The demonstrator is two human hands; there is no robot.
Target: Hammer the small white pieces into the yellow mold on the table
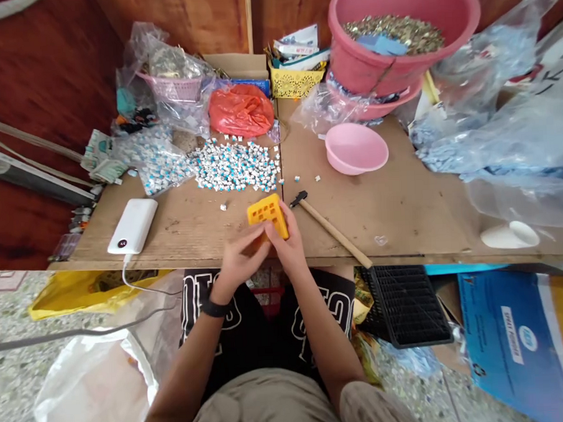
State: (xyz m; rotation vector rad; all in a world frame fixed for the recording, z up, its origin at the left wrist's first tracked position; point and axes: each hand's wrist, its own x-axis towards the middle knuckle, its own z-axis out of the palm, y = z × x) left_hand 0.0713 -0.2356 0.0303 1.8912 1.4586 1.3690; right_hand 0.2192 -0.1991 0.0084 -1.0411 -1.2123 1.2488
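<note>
A yellow plastic block (265, 210) with rows of square holes is held above the table's front edge. My right hand (290, 243) grips it from the right side, thumb across its lower face. At its lower left is my left hand (242, 257), wearing a black wristband (215, 308). The left fingers reach toward the block with the thumb apart, and their tips are slightly blurred where they meet it. Beyond the block lies a spread pile of small white and blue parts (235, 166). A hammer (333, 230) with a wooden handle rests just right of my hands.
A white power bank (133, 227) with a cable lies left. A pink bowl (356, 148) and large red tub (400, 56) stand toward the back right. Behind the pile are a red bag (240, 110) and yellow basket (297, 83). A black crate (409, 305) sits below the table edge.
</note>
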